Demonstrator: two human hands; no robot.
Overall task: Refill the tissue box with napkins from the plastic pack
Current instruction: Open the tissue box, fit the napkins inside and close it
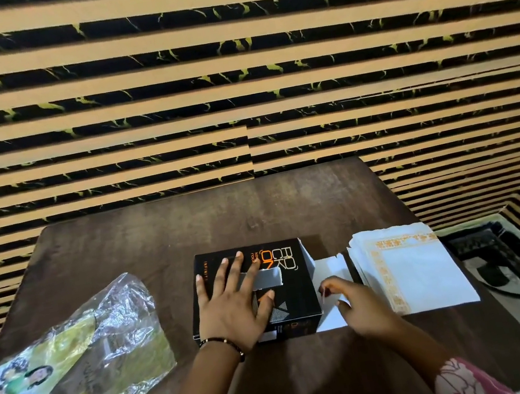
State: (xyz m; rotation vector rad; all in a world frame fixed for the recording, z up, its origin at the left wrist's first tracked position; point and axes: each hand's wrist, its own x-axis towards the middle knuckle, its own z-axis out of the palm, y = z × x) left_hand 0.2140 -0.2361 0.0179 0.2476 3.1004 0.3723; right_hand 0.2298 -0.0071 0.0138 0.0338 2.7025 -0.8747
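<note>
Left hand [231,307] lies flat, palm down, fingers spread, on top of the black tissue box [287,294]; pressing on the lid, grasping nothing. A dark bead bracelet [222,342] circles that wrist. Two fingertips reach the grey slot opening [265,279] in the box top.

Right hand [353,298] sits just beside the box's right end, fingers loosely curled, thumb and forefinger at the white end flap [330,271] that lies folded out flat on the table. Cannot tell whether the flap is actually pinched; the fingertips cover the contact.

Box stands near the middle of the table [254,211], closer to the near edge, orange lettering on its lid.

Stack of white napkins [416,270] with a gold printed border lies just right of the flap, toward the table's right edge, its near corner reaching that edge.

Plastic pack [82,354], crumpled clear and green-yellow film, lies well apart at the left edge, hanging over the near left corner.

Pink-and-white patterned sleeves [465,382] show at the bottom.
</note>
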